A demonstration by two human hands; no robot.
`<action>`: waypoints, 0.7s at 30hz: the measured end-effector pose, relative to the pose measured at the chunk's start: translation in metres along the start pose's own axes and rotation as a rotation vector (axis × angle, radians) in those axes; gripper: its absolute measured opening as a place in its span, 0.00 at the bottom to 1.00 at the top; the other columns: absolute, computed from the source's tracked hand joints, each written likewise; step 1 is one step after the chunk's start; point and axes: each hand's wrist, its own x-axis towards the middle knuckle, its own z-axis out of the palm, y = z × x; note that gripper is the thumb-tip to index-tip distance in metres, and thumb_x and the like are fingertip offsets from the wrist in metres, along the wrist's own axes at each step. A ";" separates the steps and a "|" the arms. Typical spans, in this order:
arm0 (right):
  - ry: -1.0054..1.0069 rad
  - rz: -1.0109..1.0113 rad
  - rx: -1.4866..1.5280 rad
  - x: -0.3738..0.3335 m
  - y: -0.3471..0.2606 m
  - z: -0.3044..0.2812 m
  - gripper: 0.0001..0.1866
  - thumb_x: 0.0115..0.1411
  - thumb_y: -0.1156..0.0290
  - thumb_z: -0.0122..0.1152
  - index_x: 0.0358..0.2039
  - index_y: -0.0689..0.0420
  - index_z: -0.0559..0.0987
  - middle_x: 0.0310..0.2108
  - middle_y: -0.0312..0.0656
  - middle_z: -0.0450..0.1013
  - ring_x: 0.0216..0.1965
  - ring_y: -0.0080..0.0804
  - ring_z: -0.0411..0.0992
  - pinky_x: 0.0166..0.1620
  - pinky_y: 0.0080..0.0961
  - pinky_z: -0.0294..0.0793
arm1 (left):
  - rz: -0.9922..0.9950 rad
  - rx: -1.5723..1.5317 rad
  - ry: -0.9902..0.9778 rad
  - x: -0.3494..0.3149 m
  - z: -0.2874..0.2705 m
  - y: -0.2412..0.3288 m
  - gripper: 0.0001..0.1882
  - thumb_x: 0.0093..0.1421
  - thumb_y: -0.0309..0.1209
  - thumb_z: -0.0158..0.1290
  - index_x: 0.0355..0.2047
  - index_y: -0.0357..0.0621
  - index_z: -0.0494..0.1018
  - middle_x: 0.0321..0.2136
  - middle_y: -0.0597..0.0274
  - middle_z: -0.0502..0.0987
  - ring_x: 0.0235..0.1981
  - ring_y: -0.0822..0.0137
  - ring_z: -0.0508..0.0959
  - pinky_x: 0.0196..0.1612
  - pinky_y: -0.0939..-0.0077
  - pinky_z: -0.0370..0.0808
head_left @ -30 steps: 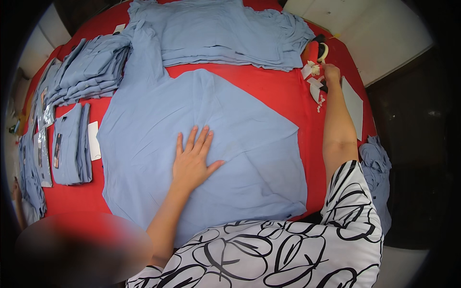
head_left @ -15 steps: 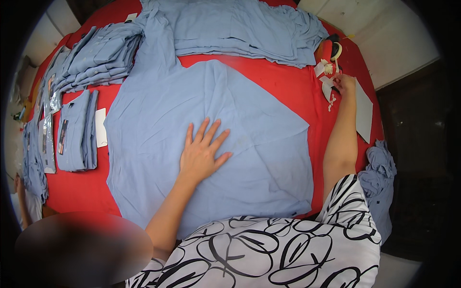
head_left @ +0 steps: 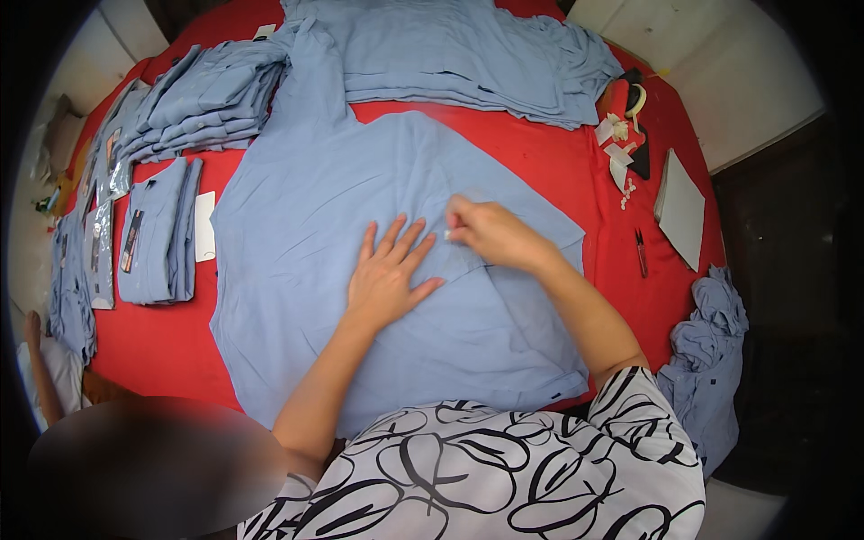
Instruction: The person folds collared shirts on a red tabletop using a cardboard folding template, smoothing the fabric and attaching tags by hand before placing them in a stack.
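A light blue shirt (head_left: 306, 225) lies spread flat in front of me on a red-covered table (head_left: 153, 351). My left hand (head_left: 387, 283) rests palm down on the middle of it, fingers spread. Just to the right, my right hand (head_left: 490, 232) is over the same cloth, its fingers pinched and slightly blurred by motion. A small white piece (head_left: 448, 235) shows at those fingertips, too small to name more exactly.
Folded blue shirts (head_left: 202, 99) are stacked at the far left, more garments (head_left: 450, 63) across the back. On the right lie small scissors (head_left: 641, 256), small white bits (head_left: 627, 193), a tape roll (head_left: 637, 101) and a pale sheet (head_left: 681, 211). Another person's arm (head_left: 40, 369) shows at left.
My right hand has come from the white scraps at the right edge to the middle of the shirt, with a small white piece in its fingers. My left hand stays on the shirt.
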 end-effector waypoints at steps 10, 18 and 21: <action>0.042 0.118 -0.301 0.017 -0.002 0.001 0.12 0.55 0.67 0.66 0.29 0.60 0.73 0.25 0.45 0.76 0.27 0.41 0.75 0.31 0.35 0.72 | 0.002 0.021 0.029 -0.003 0.001 -0.001 0.32 0.55 0.51 0.58 0.57 0.50 0.72 0.62 0.64 0.66 0.66 0.59 0.60 0.67 0.43 0.50; 0.617 -0.028 -0.058 -0.016 0.040 0.034 0.08 0.54 0.71 0.66 0.28 0.59 0.76 0.27 0.40 0.74 0.33 0.33 0.71 0.36 0.31 0.69 | 0.054 -0.069 0.020 0.010 -0.002 0.010 0.28 0.56 0.42 0.59 0.55 0.42 0.72 0.60 0.57 0.68 0.64 0.55 0.63 0.65 0.51 0.57; 0.636 0.015 -0.258 -0.010 0.032 0.061 0.03 0.56 0.74 0.62 0.29 0.59 0.78 0.27 0.40 0.73 0.37 0.35 0.71 0.41 0.31 0.69 | 0.111 -0.053 0.015 0.006 0.019 0.028 0.28 0.57 0.39 0.58 0.55 0.38 0.71 0.60 0.54 0.67 0.63 0.55 0.64 0.64 0.55 0.61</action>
